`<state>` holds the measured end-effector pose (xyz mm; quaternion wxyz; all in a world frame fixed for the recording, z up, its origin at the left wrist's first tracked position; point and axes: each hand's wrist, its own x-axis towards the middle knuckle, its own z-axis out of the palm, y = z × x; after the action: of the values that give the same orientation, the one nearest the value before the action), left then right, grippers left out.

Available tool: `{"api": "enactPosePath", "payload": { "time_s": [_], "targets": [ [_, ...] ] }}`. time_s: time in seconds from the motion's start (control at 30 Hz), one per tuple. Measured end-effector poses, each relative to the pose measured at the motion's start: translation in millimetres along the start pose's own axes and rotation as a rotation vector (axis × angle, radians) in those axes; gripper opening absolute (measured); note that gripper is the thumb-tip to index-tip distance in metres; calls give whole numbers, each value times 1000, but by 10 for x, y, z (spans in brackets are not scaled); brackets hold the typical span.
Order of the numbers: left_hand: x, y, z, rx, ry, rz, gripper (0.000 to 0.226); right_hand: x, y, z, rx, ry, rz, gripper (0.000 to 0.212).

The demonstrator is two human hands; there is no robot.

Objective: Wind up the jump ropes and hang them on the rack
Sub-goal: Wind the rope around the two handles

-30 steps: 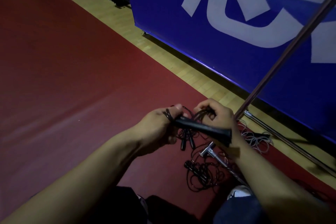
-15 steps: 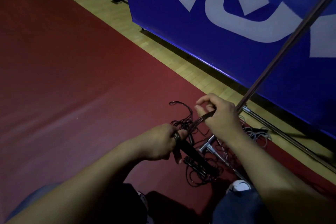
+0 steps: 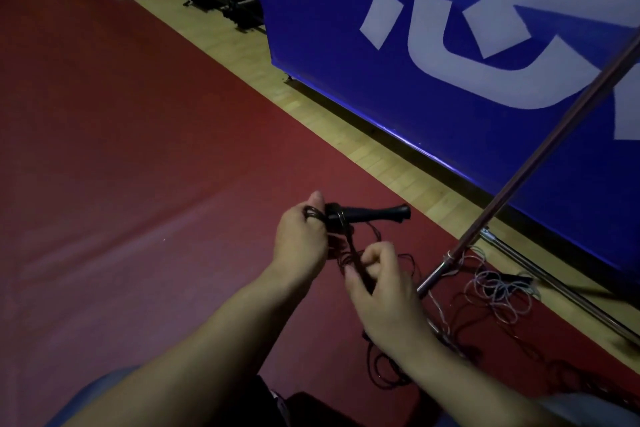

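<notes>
Left hand [image 3: 300, 239] grips the black handle [image 3: 367, 215]; right hand [image 3: 381, 282] pinches the cord [image 3: 353, 253]. Risk: slack cord may snag the loose ropes [image 3: 498, 288] on the floor, tangling the coil.

Black rope handles [image 3: 367, 214] level above red floor, cord [image 3: 355, 253] looped beneath; pale rope [image 3: 498, 288] tangled by rack [image 3: 540, 163] base.

place: sports hall | cues: red court flooring [image 3: 121, 149], wood-strip floor [image 3: 346, 128], blue banner [image 3: 415, 80]
</notes>
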<state>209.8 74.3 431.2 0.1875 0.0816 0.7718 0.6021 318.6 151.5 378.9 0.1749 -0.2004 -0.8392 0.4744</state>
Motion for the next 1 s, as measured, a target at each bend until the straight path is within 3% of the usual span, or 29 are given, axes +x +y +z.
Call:
{"api": "enactPosePath", "payload": {
  "time_s": [0.03,0.1,0.2,0.27,0.37,0.47,0.63,0.8,0.87,1.0],
  "targets": [
    [-4,11,10,-28,6,9,48,12,-35,13,71,-77,172,13],
    [4,-39,37,21,21,85,47,34,-68,30,254,-242,470,32],
    [-9,-122,79,80,56,175,50,65,-82,37,513,-260,667,45],
    [-17,-127,126,24,69,169,46,95,-21,24,473,-104,627,38],
    [-2,26,159,-240,110,18,43,93,-27,-46,310,117,267,31],
    [49,144,96,-400,121,-108,47,-32,-80,-43,320,141,-26,33],
    [-71,178,32,-421,-63,-151,47,36,118,95,-70,40,-29,22],
    [-266,119,-80,-208,-331,-107,41,220,100,-25,-124,0,86,25],
    [-329,169,-156,-119,-487,-100,41,304,100,-94,-53,-32,192,13],
    [-377,220,-259,131,-677,-137,46,425,261,-346,-67,110,88,22]
  ]
}}
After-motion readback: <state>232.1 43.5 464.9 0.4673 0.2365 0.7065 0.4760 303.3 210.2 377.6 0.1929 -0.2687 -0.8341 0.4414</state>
